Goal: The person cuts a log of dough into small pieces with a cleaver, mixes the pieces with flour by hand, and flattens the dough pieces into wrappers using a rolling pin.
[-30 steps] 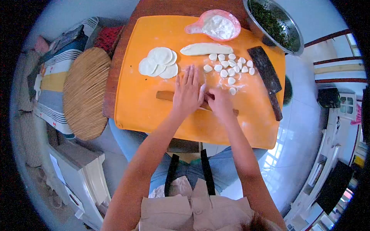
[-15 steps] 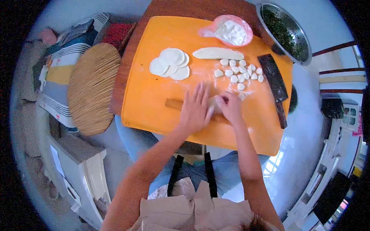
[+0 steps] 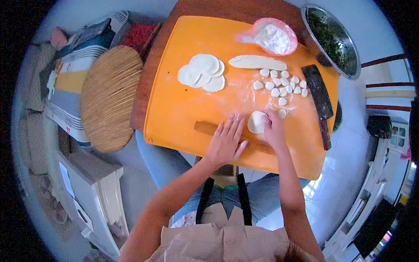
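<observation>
My left hand (image 3: 226, 142) lies flat, fingers stretched, over a wooden rolling pin (image 3: 204, 127) on the orange mat (image 3: 170, 109). Between thumb and fingers my right hand (image 3: 274, 130) pinches the right edge of a round, flattened dough wrapper (image 3: 255, 122). The pin's right part passes below that wrapper and is partly hidden by my hands. Beyond my left hand, several finished-looking dough rounds (image 3: 205, 65) overlap in a pile. Small dough pieces (image 3: 283, 91) are scattered beyond my right hand, with a dough log (image 3: 257, 62) behind them.
A dark cleaver (image 3: 317, 91) lies along the mat's right side. At the back stand a pink flour bowl (image 3: 293, 37) and a metal bowl (image 3: 355, 56) of chopped greens. Left of the wooden table (image 3: 146, 94) is a round woven tray (image 3: 109, 100).
The wrapper, mostly covered by my hands before, now shows as a whole round in my right hand. My left hand has settled on the pin. The view has shifted slightly.
</observation>
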Demonstrator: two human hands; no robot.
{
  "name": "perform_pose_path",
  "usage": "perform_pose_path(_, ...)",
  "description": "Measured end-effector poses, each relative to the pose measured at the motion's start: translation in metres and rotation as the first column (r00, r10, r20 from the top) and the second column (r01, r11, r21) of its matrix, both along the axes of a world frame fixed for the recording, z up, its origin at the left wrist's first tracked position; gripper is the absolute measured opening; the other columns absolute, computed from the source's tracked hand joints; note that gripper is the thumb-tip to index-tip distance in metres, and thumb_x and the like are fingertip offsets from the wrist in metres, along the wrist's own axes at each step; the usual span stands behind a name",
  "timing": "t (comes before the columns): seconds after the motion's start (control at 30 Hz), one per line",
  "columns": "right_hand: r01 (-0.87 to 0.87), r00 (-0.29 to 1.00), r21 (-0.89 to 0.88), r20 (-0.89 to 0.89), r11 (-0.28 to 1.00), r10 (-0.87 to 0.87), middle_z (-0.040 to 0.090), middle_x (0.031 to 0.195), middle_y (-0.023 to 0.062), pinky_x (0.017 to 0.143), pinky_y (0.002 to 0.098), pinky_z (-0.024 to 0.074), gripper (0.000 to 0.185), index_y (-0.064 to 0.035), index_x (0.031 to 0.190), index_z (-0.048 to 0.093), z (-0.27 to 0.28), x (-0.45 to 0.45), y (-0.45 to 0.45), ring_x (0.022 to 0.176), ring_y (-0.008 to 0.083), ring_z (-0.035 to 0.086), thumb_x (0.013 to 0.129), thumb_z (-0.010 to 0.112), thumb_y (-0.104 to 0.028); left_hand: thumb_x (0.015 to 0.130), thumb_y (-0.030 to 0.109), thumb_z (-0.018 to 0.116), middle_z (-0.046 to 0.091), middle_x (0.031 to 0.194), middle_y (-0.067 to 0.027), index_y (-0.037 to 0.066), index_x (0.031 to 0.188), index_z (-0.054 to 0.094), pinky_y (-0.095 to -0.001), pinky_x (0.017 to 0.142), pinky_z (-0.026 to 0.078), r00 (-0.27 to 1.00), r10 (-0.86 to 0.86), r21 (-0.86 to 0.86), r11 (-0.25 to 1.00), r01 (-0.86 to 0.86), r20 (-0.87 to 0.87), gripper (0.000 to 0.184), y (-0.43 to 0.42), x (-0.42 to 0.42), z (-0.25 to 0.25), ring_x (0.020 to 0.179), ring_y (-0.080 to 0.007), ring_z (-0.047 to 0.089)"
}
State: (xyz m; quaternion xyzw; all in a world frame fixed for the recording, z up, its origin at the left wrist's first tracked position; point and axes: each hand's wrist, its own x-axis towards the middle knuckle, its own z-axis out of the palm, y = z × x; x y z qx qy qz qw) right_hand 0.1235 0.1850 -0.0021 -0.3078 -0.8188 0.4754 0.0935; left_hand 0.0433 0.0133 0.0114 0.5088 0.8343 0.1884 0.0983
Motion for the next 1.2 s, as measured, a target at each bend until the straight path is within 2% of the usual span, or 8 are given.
perform_pose_path(0.23,-0.105,0.962,0.109,0.263,0.989,0.073,0.063,0.100,0.0195,0.082,0.0399,0.0470,0.028,-0.0016,0.108,0.058,0.030,-0.008,-0.015,0.090,0.0334,0.061,0.081,0.055,-0.006,0.089,0.041,0.042,0.021,0.144,-0.0237,-0.006,0.138,0.022,-0.0502,0.106,0.021,0.996,0.082,0.015,0.997,-0.082,-0.023,0.071,0.013,-0.001,0.008,0.134,-0.0371,0.022)
perform_pose_path(0.33,-0.049,0.994,0.173,-0.089,0.984,0.065,0.064,0.092,0.0187,0.072,0.0334,0.0483,0.019,-0.0003,0.100,0.062,0.026,-0.048,-0.010,0.083,0.0266,0.063,0.083,0.057,-0.007,0.087,0.044,0.045,0.020,0.144,-0.0245,-0.007,0.137,0.023,-0.0495,0.105,0.023,0.999,0.034,-0.050,0.998,-0.034,0.004,0.074,-0.020,0.023,0.014,0.133,-0.0379,0.021)
perform_pose_path(0.47,-0.155,0.839,-0.327,-0.541,0.932,-0.051,0.054,0.119,0.0195,0.091,0.0316,0.0423,0.031,0.0019,0.117,0.051,0.015,-0.122,0.000,0.111,0.0253,0.053,0.087,0.051,-0.008,0.084,0.048,0.050,0.023,0.143,-0.0237,-0.007,0.126,0.039,-0.0487,0.104,0.024,0.999,0.017,-0.032,0.999,-0.019,-0.049,0.070,-0.028,0.032,-0.002,0.131,-0.0373,0.025)
perform_pose_path(0.57,-0.111,0.992,0.578,0.021,0.809,0.121,0.052,0.122,0.0183,0.097,0.0318,0.0386,0.036,0.0021,0.120,0.049,0.026,-0.107,0.006,0.117,0.0268,0.048,0.085,0.054,-0.006,0.080,0.050,0.054,0.025,0.142,-0.0226,-0.006,0.113,0.050,-0.0483,0.104,0.026,1.000,0.005,-0.001,1.000,-0.005,-0.030,0.065,-0.025,0.023,-0.009,0.128,-0.0364,0.030)
perform_pose_path(0.67,-0.222,0.962,0.814,0.093,0.536,0.257,0.056,0.117,0.0172,0.094,0.0325,0.0426,0.032,0.0019,0.115,0.053,-0.013,-0.058,-0.002,0.112,0.0290,0.052,0.084,0.055,-0.005,0.075,0.051,0.059,0.028,0.141,-0.0215,-0.005,0.106,0.053,-0.0480,0.102,0.027,0.999,-0.018,0.061,0.998,0.020,-0.028,0.064,-0.024,0.011,-0.010,0.126,-0.0356,0.034)
perform_pose_path(0.77,-0.264,0.961,0.303,0.002,0.916,0.276,0.058,0.113,0.0177,0.096,0.0409,0.0414,0.030,0.0005,0.111,0.056,0.005,-0.024,-0.023,0.110,0.0343,0.053,0.082,0.049,-0.002,0.070,0.052,0.064,0.031,0.139,-0.0203,-0.002,0.099,0.054,-0.0476,0.100,0.030,0.997,-0.045,0.117,0.992,0.051,-0.060,0.062,-0.034,-0.002,-0.015,0.124,-0.0348,0.036)
perform_pose_path(0.87,0.118,0.950,-0.309,-0.242,0.944,-0.198,0.063,0.100,0.0143,0.080,0.0340,0.0501,0.021,0.0012,0.105,0.060,0.009,-0.019,-0.031,0.089,0.0304,0.062,0.086,0.052,-0.005,0.071,0.053,0.063,0.035,0.138,-0.0189,-0.001,0.097,0.054,-0.0475,0.099,0.030,0.995,-0.068,0.141,0.987,0.078,-0.074,0.061,-0.033,-0.008,-0.011,0.123,-0.0336,0.037)
perform_pose_path(1.2,-0.185,0.974,0.631,0.019,0.754,0.224,0.033,0.139,0.0197,0.106,0.0467,0.0213,0.050,-0.0053,0.133,0.037,-0.002,-0.055,-0.002,0.131,0.0336,0.027,0.089,0.047,-0.024,0.072,0.051,0.065,0.039,0.135,-0.0166,-0.001,0.098,0.054,-0.0442,0.097,0.032,0.997,-0.053,0.118,0.991,0.060,-0.063,0.059,-0.033,-0.006,-0.004,0.121,-0.0311,0.040)
